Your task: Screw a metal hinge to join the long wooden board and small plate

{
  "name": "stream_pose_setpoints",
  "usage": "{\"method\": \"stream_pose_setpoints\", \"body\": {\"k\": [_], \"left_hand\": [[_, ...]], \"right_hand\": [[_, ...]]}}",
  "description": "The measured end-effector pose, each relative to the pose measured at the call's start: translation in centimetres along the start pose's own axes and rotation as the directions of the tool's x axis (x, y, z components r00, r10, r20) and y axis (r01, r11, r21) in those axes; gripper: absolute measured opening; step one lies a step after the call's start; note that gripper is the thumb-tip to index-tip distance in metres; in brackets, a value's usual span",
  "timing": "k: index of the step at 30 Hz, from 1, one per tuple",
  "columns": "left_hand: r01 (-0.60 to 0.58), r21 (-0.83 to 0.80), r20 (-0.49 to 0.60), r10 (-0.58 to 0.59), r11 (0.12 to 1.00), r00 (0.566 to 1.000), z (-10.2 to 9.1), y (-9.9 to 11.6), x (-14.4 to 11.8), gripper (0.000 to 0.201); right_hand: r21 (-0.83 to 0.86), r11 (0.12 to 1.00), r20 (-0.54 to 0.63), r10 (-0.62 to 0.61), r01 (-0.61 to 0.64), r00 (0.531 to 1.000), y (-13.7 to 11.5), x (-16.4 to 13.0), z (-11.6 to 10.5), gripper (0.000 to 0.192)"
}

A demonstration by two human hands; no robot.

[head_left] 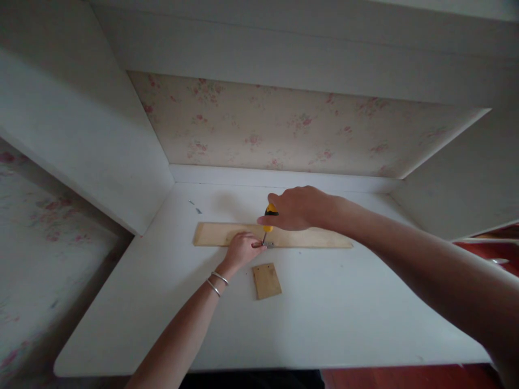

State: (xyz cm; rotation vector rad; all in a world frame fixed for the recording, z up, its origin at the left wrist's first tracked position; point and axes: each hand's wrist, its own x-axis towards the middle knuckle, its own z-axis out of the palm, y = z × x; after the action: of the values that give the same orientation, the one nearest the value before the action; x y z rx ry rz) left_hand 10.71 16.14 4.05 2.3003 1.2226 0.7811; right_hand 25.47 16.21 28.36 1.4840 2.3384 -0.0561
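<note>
My right hand (298, 208) is wrapped round the handle of a yellow and black screwdriver (268, 228). Its shaft points down at a small metal hinge (269, 245) on the near edge of a long wooden board (211, 234). My left hand (242, 249) rests over the board, its thumb and fingertips pinching the hinge from the left side. Whether a screw sits under the screwdriver's tip is too small to tell. Nearer to me lies a small wooden piece (267, 282) with two dark holes along its far edge.
Small metal bits (198, 210) lie on the white desk (357, 313) behind the board's left end. White panels (81, 119) rise on both sides, and a shelf (284, 48) hangs overhead. Behind the desk is flowered wallpaper (251, 127). Red flooring shows past the front edge.
</note>
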Motion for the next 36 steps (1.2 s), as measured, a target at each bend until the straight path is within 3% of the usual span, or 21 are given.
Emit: {"method": "stream_pose_setpoints", "body": {"k": [3,7,11,16,18,22,25,27,30,32,36], "left_hand": [[-0.032,0.036,0.006,0.032,0.999,0.999,0.02,-0.05,-0.04,0.024],[-0.036,0.043,0.003,0.036,0.998,0.999,0.04,-0.05,-0.07,0.024],[-0.043,0.025,-0.007,0.044,0.999,0.999,0.00,0.03,-0.08,0.020],[-0.048,0.039,-0.001,0.048,0.998,0.999,0.00,0.03,-0.08,0.022],[-0.036,0.034,-0.006,0.036,0.999,0.999,0.07,-0.01,-0.09,0.021],[-0.037,0.022,-0.004,0.037,0.999,0.999,0.14,-0.11,-0.14,0.020],[-0.054,0.026,0.010,0.053,0.998,0.999,0.08,-0.16,-0.13,0.021],[-0.059,0.031,0.013,0.058,0.998,0.998,0.06,-0.19,-0.09,0.022],[-0.052,0.032,0.010,0.052,0.998,0.999,0.09,-0.21,-0.05,0.023],[-0.049,0.028,0.008,0.049,0.998,0.999,0.10,-0.19,-0.07,0.021],[-0.051,0.031,0.008,0.051,0.998,0.999,-0.02,-0.08,-0.19,0.019]], "right_hand": [[-0.039,0.999,-0.035,0.007,-0.009,0.999,-0.19,0.10,0.12,0.053],[-0.005,0.995,0.068,-0.096,0.096,0.993,-0.19,0.18,-0.06,0.047],[-0.041,0.999,-0.018,0.016,-0.017,1.000,-0.16,0.35,0.21,0.057],[0.009,0.980,-0.031,-0.199,0.199,0.980,0.30,0.11,0.34,0.037],[0.038,0.985,-0.037,-0.169,0.170,0.985,0.32,0.14,0.36,0.047],[-0.018,1.000,-0.053,0.018,-0.019,0.998,0.07,0.33,0.50,0.059],[-0.012,0.996,0.001,-0.091,0.091,0.996,0.16,0.13,0.35,0.042],[0.025,0.991,0.044,-0.134,0.133,0.990,0.21,-0.02,0.24,0.048],[0.002,1.000,-0.004,0.008,-0.008,1.000,-0.02,0.11,0.39,0.062],[-0.038,0.997,-0.068,0.067,-0.070,0.995,-0.21,0.35,0.59,0.061],[-0.018,0.996,-0.041,-0.092,0.092,0.995,0.19,0.43,0.56,0.037]]}}
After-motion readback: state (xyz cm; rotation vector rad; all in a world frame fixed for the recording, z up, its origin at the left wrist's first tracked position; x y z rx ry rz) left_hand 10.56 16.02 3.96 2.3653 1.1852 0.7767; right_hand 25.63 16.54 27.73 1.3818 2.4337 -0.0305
